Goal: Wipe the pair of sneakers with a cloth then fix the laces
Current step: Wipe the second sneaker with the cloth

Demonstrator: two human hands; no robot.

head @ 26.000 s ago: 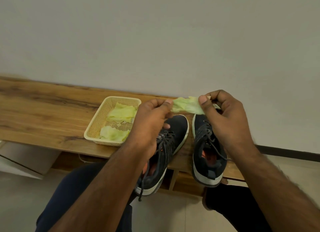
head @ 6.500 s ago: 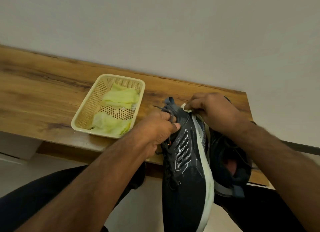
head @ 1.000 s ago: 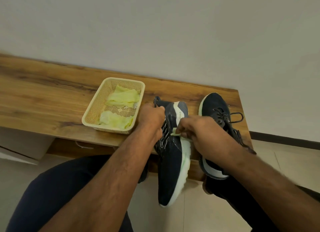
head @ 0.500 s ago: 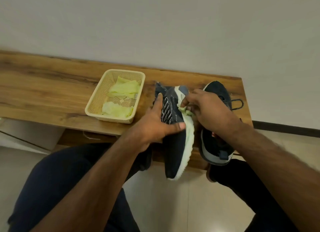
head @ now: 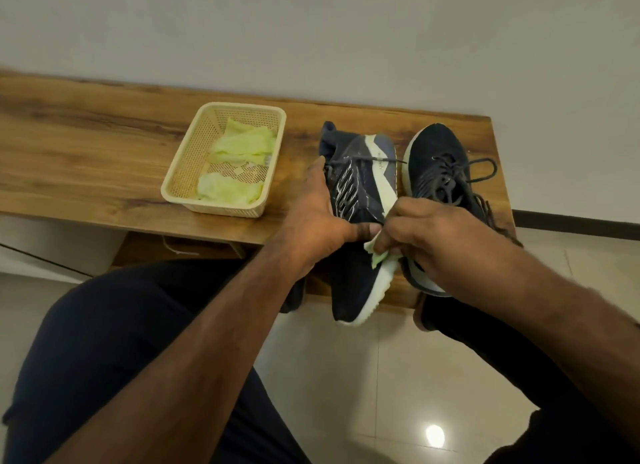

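Head view, one item in hand, one waiting.

Item 1: dark sneaker point(head: 360, 200), tipped on its side across the near edge of the wooden bench point(head: 86, 159), toe overhanging toward the person, pale midsole facing right. Left hand point(head: 315, 218) grips its upper, thumb laid across the side, fingers out of sight behind the shoe. Right hand point(head: 426, 235) has its fingers curled on a light green cloth point(head: 377, 252), which is pressed to the midsole about halfway along. Its lace trails loose over the heel end.

Item 2: second sneaker point(head: 440, 176), upright just beside the first, toe toward the wall, lace point(head: 481, 171) slack and looped off to the right.

Item 3: cream mesh basket point(head: 187, 173) to the left, holding two more green cloths point(head: 242, 147).

Status, as judged: wiping underway on the first shoe's sole edge; whether the second has been wiped cannot be told. Laces on both appear unfixed, so that whole stage remains.
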